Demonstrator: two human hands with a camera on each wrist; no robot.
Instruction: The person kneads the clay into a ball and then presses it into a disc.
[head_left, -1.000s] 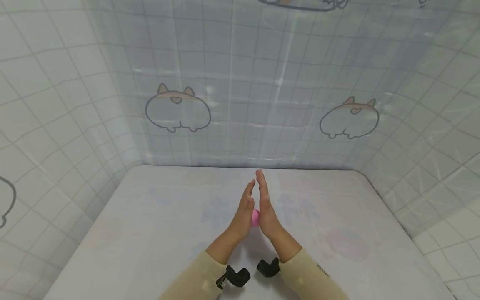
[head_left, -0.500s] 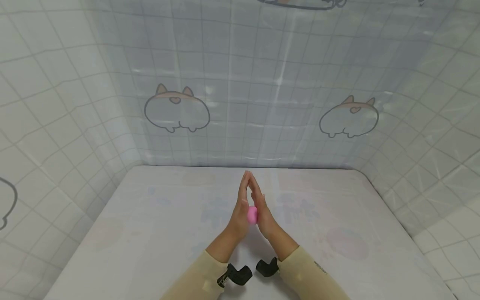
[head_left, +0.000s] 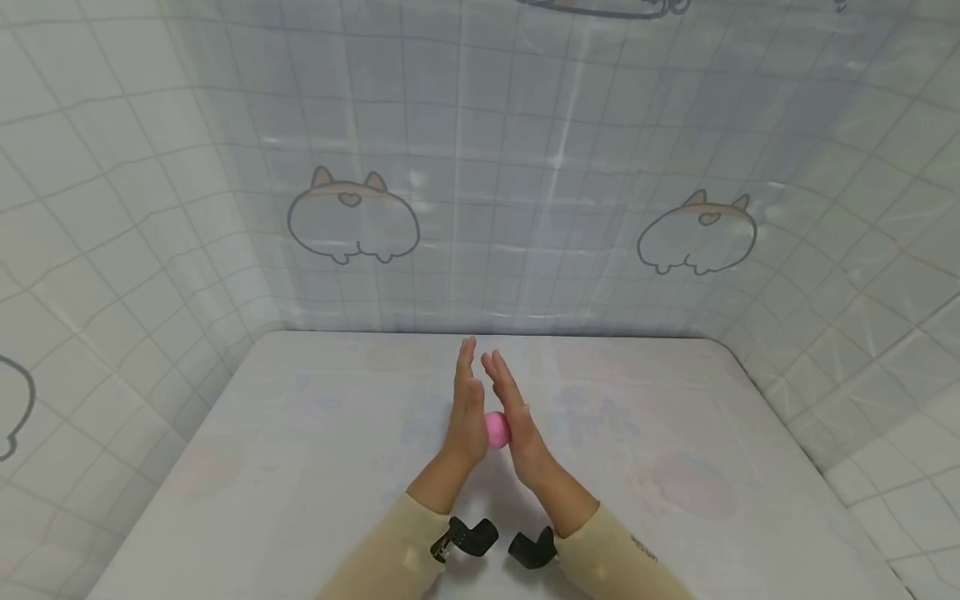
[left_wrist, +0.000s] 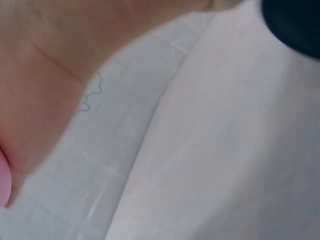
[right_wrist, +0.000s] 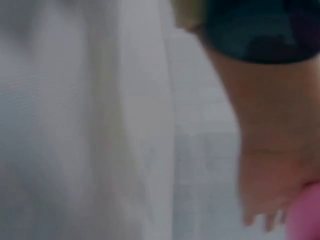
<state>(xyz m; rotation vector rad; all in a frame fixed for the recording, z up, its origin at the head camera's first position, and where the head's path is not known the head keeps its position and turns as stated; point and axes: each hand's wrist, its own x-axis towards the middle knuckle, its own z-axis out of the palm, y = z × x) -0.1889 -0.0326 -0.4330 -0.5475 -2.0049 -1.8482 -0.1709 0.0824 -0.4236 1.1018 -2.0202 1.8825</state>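
Overall, glossy white plastic sheeting with a grey grid print (head_left: 480, 125) rises beyond the left, far and right edges of the white counter with faint blue and pink patches (head_left: 300, 467). Beyond the counter's far edge, the sheeting carries a grey-outlined cartoon animal with tan ears (head_left: 354, 225), left of centre, and a similar drawing (head_left: 697, 242) toward the right.

Cream fabric sleeves reach in over the counter's near edge: left sleeve (head_left: 393, 546), right sleeve (head_left: 615, 550). From these, the bare left hand (head_left: 467, 421) and bare right hand (head_left: 523, 429) extend over the counter's middle, palms facing. Grip, both hands: fingers extended, pointing toward the counter's far edge; the two sets of fingertips stand slightly apart.

Two black curved wrist fittings, left fitting (head_left: 474, 537) and right fitting (head_left: 534, 550), sit at the cuffs, over the near part of the counter.

Smallest item: smooth pink ball (head_left: 497, 430), over the counter's middle, between the palms and touching both. Contact between ball and counter: cannot tell. Both wrist views show only part of it; the right one is blurred.
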